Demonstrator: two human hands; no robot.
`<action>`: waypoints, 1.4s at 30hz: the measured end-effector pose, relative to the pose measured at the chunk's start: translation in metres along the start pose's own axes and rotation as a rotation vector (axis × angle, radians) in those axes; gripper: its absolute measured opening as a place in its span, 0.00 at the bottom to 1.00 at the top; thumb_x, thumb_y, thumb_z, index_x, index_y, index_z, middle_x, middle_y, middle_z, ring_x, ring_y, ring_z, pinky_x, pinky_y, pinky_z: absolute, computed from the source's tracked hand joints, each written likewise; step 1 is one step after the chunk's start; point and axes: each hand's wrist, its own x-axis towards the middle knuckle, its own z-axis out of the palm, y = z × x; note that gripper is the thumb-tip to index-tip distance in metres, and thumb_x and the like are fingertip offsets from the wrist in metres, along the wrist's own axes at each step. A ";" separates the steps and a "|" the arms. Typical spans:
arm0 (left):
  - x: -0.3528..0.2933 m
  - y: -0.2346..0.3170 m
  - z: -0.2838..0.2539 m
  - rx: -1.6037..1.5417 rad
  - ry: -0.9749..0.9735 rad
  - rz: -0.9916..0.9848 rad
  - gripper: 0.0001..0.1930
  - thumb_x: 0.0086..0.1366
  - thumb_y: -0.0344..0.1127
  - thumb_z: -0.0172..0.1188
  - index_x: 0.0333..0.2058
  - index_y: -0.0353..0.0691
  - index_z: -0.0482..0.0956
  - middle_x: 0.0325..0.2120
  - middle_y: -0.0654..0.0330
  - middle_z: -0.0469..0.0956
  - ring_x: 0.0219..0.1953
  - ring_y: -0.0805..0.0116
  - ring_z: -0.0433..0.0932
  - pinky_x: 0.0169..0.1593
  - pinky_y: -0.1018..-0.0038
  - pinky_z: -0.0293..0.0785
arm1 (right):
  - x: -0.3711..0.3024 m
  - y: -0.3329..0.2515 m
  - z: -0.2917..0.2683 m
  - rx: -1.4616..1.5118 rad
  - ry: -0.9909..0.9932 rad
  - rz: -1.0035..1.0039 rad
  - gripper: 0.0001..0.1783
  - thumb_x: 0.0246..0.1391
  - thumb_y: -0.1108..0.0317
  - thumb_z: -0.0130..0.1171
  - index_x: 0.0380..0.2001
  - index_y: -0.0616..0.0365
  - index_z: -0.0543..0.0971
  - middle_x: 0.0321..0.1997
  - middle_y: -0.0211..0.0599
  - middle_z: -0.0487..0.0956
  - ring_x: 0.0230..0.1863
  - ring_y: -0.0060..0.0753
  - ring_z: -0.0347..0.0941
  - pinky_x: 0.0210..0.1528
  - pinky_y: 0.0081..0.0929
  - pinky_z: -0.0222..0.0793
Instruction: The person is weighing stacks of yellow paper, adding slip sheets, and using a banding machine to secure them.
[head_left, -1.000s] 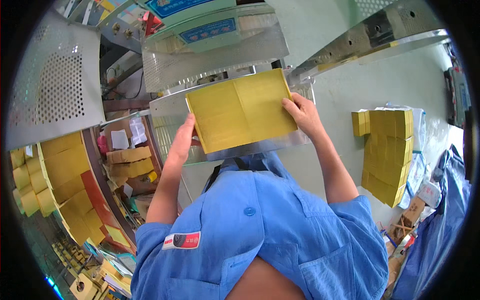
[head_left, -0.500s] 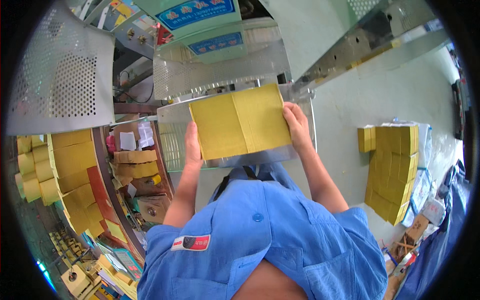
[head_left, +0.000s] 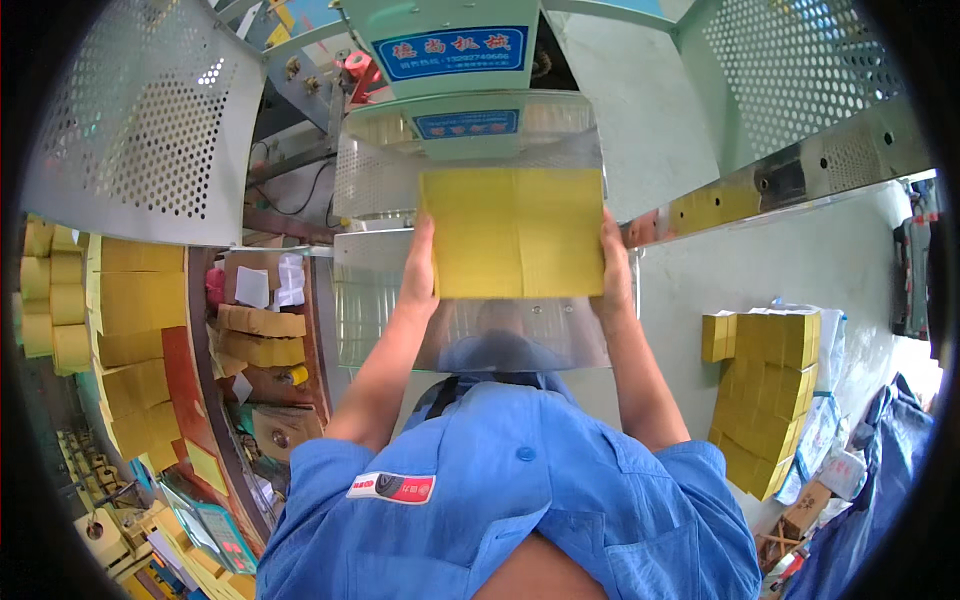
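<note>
A flat rectangular stack of yellow paper with a faint seam down its middle is held level in front of me, between my two hands. My left hand grips its left edge, thumb up along the side. On the opposite edge, my right hand is closed in the same way. The fingers beneath the stack are hidden. Below it lies a shiny metal plate that belongs to a machine, and the stack's far edge overlaps the machine's polished metal cover.
Perforated metal guards flank the machine, with a metal beam at right. Several yellow paper bundles stand on the floor at right. Rows of yellow paper line the left, beside a shelf with brown paper bundles.
Both hands have carried the yellow stack farther from my body over the machine and turned it from a slant to nearly square. The view has shifted as well.
</note>
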 end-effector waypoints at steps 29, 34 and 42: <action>0.028 -0.005 -0.010 0.151 0.011 -0.032 0.28 0.69 0.50 0.50 0.60 0.35 0.65 0.56 0.59 0.70 0.60 0.70 0.66 0.62 0.72 0.61 | 0.041 0.024 -0.022 -0.117 -0.012 0.088 0.33 0.66 0.47 0.43 0.67 0.55 0.59 0.66 0.34 0.64 0.67 0.32 0.58 0.67 0.30 0.53; 0.024 -0.007 0.016 0.232 0.067 -0.043 0.27 0.70 0.50 0.50 0.58 0.35 0.67 0.54 0.59 0.72 0.58 0.70 0.68 0.61 0.72 0.61 | 0.040 0.022 -0.032 0.007 0.081 0.163 0.31 0.65 0.48 0.43 0.64 0.54 0.63 0.63 0.33 0.67 0.65 0.31 0.60 0.65 0.29 0.55; 0.019 -0.003 0.017 0.304 -0.066 -0.070 0.32 0.68 0.56 0.52 0.60 0.36 0.65 0.55 0.60 0.70 0.58 0.69 0.68 0.61 0.72 0.61 | 0.048 0.046 -0.052 0.038 0.149 0.235 0.31 0.63 0.46 0.50 0.59 0.59 0.68 0.56 0.33 0.71 0.57 0.27 0.67 0.58 0.27 0.63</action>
